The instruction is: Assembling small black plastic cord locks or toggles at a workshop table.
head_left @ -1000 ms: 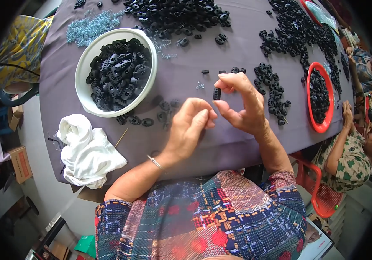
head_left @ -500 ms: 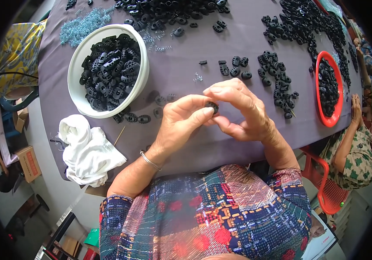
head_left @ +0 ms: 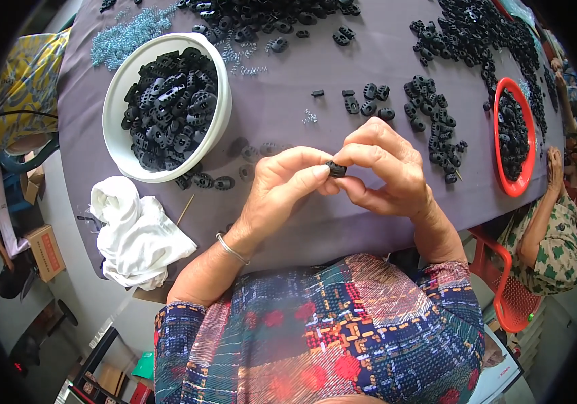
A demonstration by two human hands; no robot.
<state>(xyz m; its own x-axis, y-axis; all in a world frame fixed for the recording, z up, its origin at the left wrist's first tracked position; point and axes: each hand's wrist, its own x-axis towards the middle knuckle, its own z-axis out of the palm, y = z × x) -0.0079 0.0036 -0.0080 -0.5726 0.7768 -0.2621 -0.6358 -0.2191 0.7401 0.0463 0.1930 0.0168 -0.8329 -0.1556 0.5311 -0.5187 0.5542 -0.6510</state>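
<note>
Above the near part of the table, my left hand point(head_left: 278, 192) pinches a small black plastic cord lock point(head_left: 335, 170) between thumb and forefinger. My right hand point(head_left: 392, 172) meets it from the other side, fingertips closed on the same piece and partly covering it. Just beyond the hands lie a few tiny metal springs point(head_left: 310, 117), a small black bar-shaped part point(head_left: 317, 93) and several black cord lock parts point(head_left: 369, 106). Farther right is a longer cluster of similar pieces point(head_left: 429, 111).
Left stands a white bowl point(head_left: 115, 145) full of black pieces, near a crumpled white cloth point(head_left: 130, 236) and a thin stick point(head_left: 185, 209). Bluish springs point(head_left: 127, 40) and black parts point(head_left: 261, 17) are heaped far off. Right are a red basket point(head_left: 530, 145) and another person's hands point(head_left: 554, 168).
My right hand's fingers have closed in on the small black piece, which has turned between the fingertips. The left hand keeps its pinch. The view has shifted slightly.
</note>
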